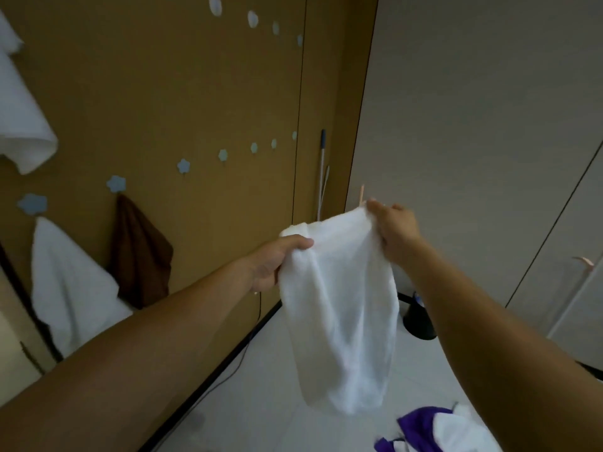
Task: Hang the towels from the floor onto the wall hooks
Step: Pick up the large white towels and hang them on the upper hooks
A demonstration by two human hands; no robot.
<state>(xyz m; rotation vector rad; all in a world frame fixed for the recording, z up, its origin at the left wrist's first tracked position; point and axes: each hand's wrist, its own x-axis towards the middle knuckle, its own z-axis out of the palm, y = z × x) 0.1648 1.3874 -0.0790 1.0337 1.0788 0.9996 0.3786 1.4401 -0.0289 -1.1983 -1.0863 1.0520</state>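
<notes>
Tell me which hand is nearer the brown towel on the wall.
Left. The left hand grips the white towel on the side facing the brown towel; the right hand pinches the far corner, farther from it.

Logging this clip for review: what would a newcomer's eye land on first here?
The white towel held up mid-frame, its top edge gripped by the left hand and right hand. At left, a brown towel and a second white towel hang from blue flower hooks on the tan wall.

Head-worn view, forward-down, close behind hands (277,262) (394,228)
</notes>
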